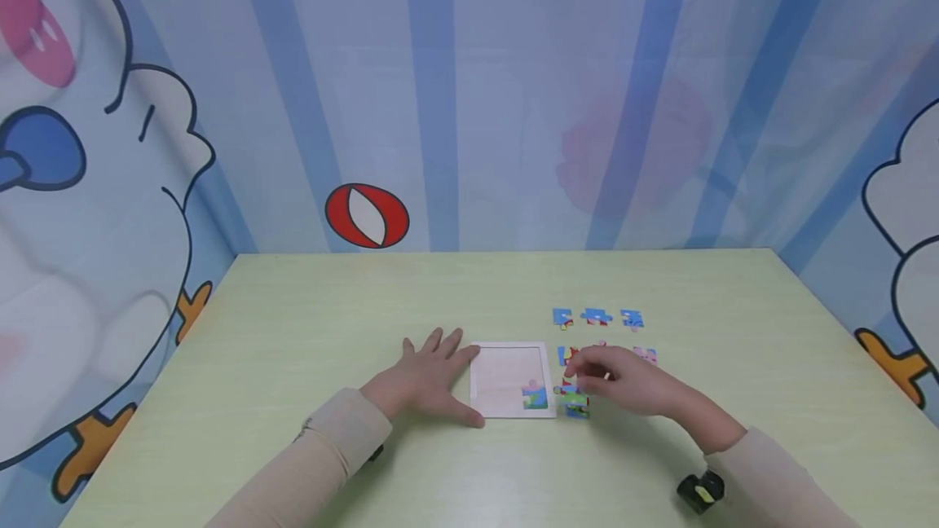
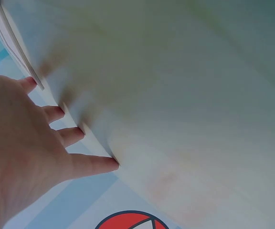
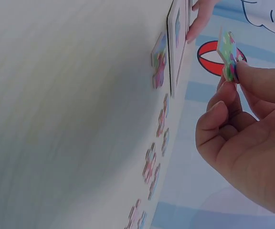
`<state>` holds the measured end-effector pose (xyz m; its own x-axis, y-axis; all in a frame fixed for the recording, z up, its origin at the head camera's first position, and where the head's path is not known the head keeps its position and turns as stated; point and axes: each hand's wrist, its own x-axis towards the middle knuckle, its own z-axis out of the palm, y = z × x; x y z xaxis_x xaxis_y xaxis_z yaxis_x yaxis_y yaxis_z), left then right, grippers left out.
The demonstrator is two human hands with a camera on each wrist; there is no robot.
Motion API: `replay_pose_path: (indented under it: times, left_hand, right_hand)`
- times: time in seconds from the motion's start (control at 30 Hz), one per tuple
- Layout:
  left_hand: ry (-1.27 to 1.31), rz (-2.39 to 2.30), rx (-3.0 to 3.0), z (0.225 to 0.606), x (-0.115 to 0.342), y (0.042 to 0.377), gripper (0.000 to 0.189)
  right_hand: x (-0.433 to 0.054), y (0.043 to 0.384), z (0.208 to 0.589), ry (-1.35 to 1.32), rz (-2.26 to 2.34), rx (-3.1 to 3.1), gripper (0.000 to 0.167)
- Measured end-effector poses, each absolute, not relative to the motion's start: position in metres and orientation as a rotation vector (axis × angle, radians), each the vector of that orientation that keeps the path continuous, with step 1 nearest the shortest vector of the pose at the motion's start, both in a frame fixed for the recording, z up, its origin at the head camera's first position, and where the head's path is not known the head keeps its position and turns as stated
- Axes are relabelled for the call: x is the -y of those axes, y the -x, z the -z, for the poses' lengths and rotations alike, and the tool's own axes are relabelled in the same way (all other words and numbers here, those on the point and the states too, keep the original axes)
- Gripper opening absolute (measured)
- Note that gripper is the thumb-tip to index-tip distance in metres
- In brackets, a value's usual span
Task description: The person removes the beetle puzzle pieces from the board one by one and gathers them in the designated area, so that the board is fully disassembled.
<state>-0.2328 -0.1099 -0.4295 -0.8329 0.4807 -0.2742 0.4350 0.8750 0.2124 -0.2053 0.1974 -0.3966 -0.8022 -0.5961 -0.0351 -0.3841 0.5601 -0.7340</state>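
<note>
In the right wrist view my right hand point(image 3: 247, 129) pinches a mostly green puzzle piece point(image 3: 228, 53) between thumb and fingers, raised off the table. The head view has the same right hand point(image 1: 627, 380) just right of the white puzzle tray point(image 1: 506, 345), above loose pieces. My left hand point(image 1: 429, 377) is spread flat, its thumb and index finger touching the tray's left edge. Its straight fingers rest on the table in the left wrist view point(image 2: 37, 138). One blue, green and pink puzzle piece point(image 1: 535, 397) lies in the tray's lower right corner.
Loose pieces lie in rows right of the tray, including a blue top-row piece point(image 1: 596, 316) and a pink piece point(image 1: 645, 354). Another piece point(image 1: 576, 411) is by the tray's lower right corner. The pale table point(image 1: 352, 292) meets a printed curtain point(image 1: 499, 145) behind.
</note>
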Motion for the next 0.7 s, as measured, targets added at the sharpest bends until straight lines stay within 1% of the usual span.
replay_pose_path:
  times: [0.7]
  left_hand:
    - [-0.690, -0.216, -2.727, 0.427, 0.110, 0.231, 0.104]
  right_hand:
    - [-0.235, 0.201, 0.405, 0.760, 1.064, -2.561, 0.007]
